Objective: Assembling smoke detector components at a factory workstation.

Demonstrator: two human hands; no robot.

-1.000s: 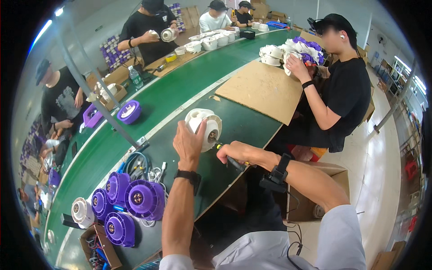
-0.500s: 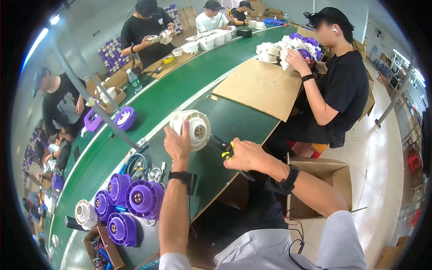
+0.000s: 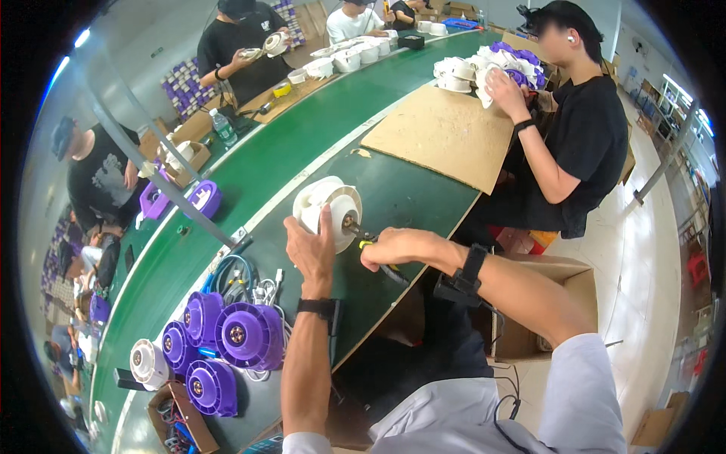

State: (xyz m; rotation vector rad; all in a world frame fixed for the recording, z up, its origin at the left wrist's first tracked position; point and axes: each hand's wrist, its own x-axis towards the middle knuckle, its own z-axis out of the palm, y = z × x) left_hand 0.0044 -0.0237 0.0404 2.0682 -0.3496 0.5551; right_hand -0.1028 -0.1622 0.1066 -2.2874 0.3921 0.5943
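Observation:
My left hand point(image 3: 310, 246) is closed round the side of a white round plastic motor housing point(image 3: 321, 195), thumb over its front, and holds it tilted above the green table. A small brass-coloured part point(image 3: 349, 221) sits at the housing's centre. With my right hand point(image 3: 408, 248) I grip a pair of pliers point(image 3: 368, 237) that has black and yellow handles. The pliers' tip is at the housing's centre; whether the jaws are closed on the brass part I cannot tell. Left of my forearm stand several purple motor housings point(image 3: 247, 337) and one white one point(image 3: 149, 363).
Cables point(image 3: 236, 278) lie behind the purple housings. A small cardboard box of tools point(image 3: 181, 420) stands at the near left. A cardboard sheet point(image 3: 446, 140) covers the table ahead, beside a seated person point(image 3: 582, 136). A metal post point(image 3: 170, 193) rises at left; an open carton point(image 3: 548, 303) is at right.
The pliers have moved left, from beside the housing's rim to its centre. My left hand and the housing are slightly farther right in the picture, as the view has shifted a little.

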